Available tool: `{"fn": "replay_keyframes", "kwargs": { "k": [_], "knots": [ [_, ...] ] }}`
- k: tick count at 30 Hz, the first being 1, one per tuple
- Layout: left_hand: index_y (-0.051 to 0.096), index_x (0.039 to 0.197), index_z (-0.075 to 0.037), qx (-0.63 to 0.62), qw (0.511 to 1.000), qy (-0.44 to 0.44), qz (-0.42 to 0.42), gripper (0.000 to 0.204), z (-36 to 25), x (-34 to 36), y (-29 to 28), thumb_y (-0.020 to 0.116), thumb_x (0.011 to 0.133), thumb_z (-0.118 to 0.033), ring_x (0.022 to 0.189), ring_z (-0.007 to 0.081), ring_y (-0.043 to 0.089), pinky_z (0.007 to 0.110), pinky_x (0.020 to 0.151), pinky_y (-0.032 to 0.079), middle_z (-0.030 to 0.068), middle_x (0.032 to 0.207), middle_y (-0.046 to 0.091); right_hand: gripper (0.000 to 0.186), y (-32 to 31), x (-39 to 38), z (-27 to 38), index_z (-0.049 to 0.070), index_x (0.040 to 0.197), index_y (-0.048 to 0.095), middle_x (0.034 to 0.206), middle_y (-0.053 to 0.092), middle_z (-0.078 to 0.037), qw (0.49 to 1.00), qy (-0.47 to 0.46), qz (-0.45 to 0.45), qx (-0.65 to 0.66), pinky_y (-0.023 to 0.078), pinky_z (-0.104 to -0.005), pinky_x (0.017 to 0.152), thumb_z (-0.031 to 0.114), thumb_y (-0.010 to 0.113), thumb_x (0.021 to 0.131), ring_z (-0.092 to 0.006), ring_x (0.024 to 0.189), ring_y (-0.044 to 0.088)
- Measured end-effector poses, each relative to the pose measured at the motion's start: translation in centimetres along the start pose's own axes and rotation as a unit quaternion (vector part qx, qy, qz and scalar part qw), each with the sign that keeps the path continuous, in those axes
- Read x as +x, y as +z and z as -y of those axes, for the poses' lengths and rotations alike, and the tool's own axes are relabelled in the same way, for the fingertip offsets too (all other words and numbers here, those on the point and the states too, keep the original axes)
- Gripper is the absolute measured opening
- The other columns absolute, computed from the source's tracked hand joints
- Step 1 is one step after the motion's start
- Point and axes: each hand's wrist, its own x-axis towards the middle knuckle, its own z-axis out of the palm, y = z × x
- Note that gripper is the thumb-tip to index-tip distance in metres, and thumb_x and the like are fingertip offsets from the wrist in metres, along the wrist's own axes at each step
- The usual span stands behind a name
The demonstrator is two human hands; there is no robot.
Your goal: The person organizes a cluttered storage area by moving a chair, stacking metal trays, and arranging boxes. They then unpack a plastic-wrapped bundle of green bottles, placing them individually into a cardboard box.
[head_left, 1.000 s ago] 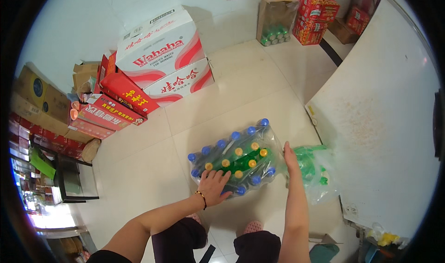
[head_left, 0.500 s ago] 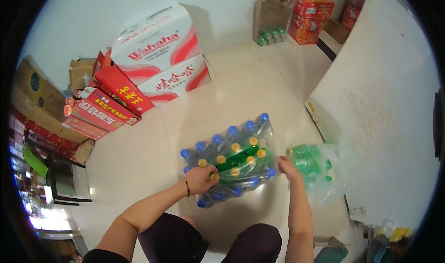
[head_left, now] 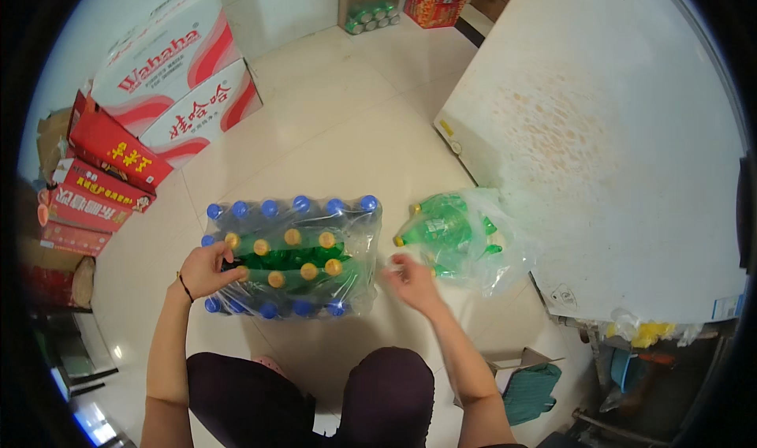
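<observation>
A shrink-wrapped bottle pack [head_left: 300, 219] rests on the floor before my knees. Blue-capped bottles line its outer rows, and green bottles [head_left: 303, 255] with yellow caps fill the middle. My left hand [head_left: 209, 270] grips the pack's left end, thumb beside a yellow cap and fingertips at the wrap's edge. Just off the pack's right end, my right hand [head_left: 414, 284] is empty, its fingers apart, loosely bent and slightly blurred. Close by it lies a clear plastic bag [head_left: 509, 251] with several green bottles [head_left: 445, 227]; some yellow caps poke out on the left.
White-and-red cartons [head_left: 169, 77] and red boxes [head_left: 110, 152] stand at the left wall. A large white cabinet-like appliance [head_left: 568, 148] borders the right side. Cans in a wrapped tray [head_left: 371, 16] and a red box [head_left: 441, 2] are at the back. A green cloth-like item [head_left: 530, 393] lies lower right.
The pack has turned clockwise and now lies square to me. My right hand has let go of its wrapped right end. My left hand stays at the left end. The view has shifted right.
</observation>
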Motion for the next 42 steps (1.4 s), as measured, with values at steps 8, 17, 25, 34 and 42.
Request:
{"fn": "replay_keyframes", "kwargs": {
  "k": [8, 17, 25, 34, 42],
  "knots": [
    [0.056, 0.081, -0.006, 0.103, 0.980, 0.161, -0.058, 0.037, -3.8, 0.8, 1.9, 0.062, 0.066, -0.039, 0.068, 0.0260, 0.052, 0.035, 0.060, 0.040, 0.0091, 0.068, 0.053, 0.012, -15.1, 3.6, -2.0, -0.003, 0.078, 0.051, 0.077, 0.053, -0.022, 0.843, 0.141, -0.106, -0.508, 0.045, -0.0407, 0.063, -0.002, 0.043, 0.069, -0.0344, 0.074, 0.054],
    [0.052, 0.091, -0.009, 0.063, 0.977, 0.203, -0.002, 0.035, -7.5, 1.2, 7.2, 0.058, 0.070, -0.036, 0.073, 0.0238, 0.051, 0.035, 0.066, 0.036, 0.0084, 0.073, 0.053, 0.014, -23.0, 4.6, -13.9, -0.005, 0.070, 0.053, 0.076, 0.055, -0.025, 0.843, 0.143, -0.205, -0.476, 0.044, -0.0397, 0.069, 0.002, 0.044, 0.063, -0.0377, 0.075, 0.054],
    [0.052, 0.080, -0.011, 0.034, 0.965, 0.256, 0.036, 0.014, -7.3, 0.9, 6.8, 0.055, 0.072, -0.023, 0.066, 0.0223, 0.052, 0.035, 0.062, 0.035, 0.0041, 0.067, 0.054, 0.016, -16.4, 2.8, -5.3, -0.002, 0.076, 0.050, 0.081, 0.054, -0.019, 0.850, 0.168, -0.189, -0.463, 0.043, -0.0351, 0.063, 0.013, 0.054, 0.070, -0.0316, 0.073, 0.053],
    [0.051, 0.080, -0.010, 0.030, 0.966, 0.257, 0.023, 0.016, -7.1, 0.9, 6.4, 0.056, 0.071, -0.023, 0.069, 0.0213, 0.052, 0.034, 0.062, 0.035, 0.0035, 0.068, 0.053, 0.007, 1.4, 4.4, -8.4, 0.003, 0.075, 0.051, 0.079, 0.051, -0.014, 0.869, -0.173, 0.068, -0.459, 0.043, -0.0382, 0.063, 0.006, 0.047, 0.070, -0.0281, 0.076, 0.052],
    [0.050, 0.084, -0.010, 0.048, 0.972, 0.227, 0.031, 0.018, -6.1, -0.4, 5.9, 0.055, 0.073, -0.024, 0.071, 0.0204, 0.051, 0.033, 0.065, 0.035, 0.0038, 0.069, 0.050, 0.019, 4.3, 8.6, -10.6, 0.007, 0.088, 0.052, 0.085, 0.048, -0.006, 0.772, -0.128, -0.048, -0.620, 0.037, -0.0282, 0.071, 0.015, 0.044, 0.073, -0.0193, 0.082, 0.046]
  ]
}}
